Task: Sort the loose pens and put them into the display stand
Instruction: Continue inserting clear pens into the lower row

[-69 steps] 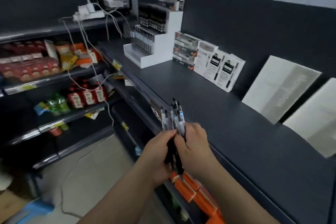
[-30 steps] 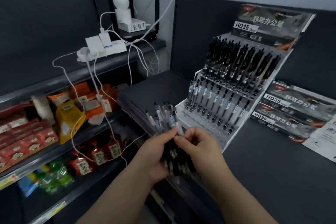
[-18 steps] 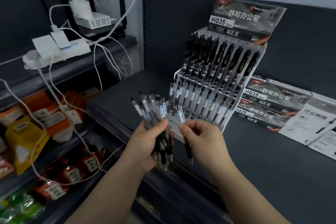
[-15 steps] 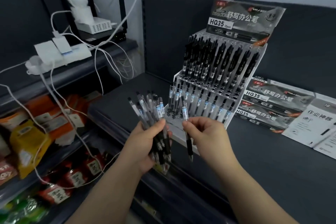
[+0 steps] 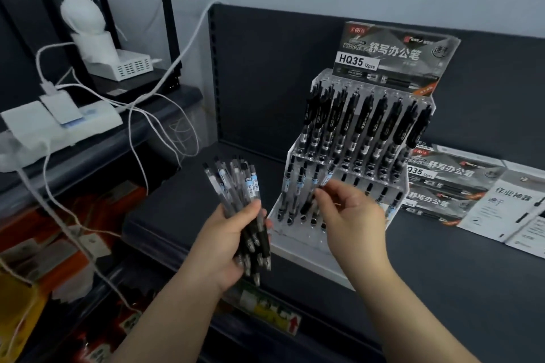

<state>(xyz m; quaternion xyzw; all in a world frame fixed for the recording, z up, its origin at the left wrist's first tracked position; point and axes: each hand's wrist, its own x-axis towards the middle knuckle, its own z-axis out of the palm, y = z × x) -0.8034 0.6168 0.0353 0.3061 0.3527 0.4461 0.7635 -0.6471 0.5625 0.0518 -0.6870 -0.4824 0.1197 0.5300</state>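
Note:
My left hand (image 5: pixel 227 244) grips a fanned bundle of loose clear pens (image 5: pixel 236 186) with black grips, held upright in front of the shelf edge. To its right, a tiered clear display stand (image 5: pixel 309 247) sits on the dark shelf. Black pens fill its top tier, and clear pens stand in the left slots of the middle tier. My right hand (image 5: pixel 351 215) reaches into the middle tier and pinches a single pen (image 5: pixel 328 175), tilted among those slots. My hand hides its lower end.
Flat pen boxes (image 5: pixel 442 174) and white leaflets (image 5: pixel 507 209) lie right of the stand. A power strip (image 5: pixel 59 121), a router (image 5: pixel 132 68) and hanging white cables occupy the left shelf. Snack packs (image 5: pixel 88 215) fill the lower left shelves.
I walked up to the stand. My right hand drew one pen from the bundle and carried it right, into the stand's middle tier. My left hand keeps the bundle.

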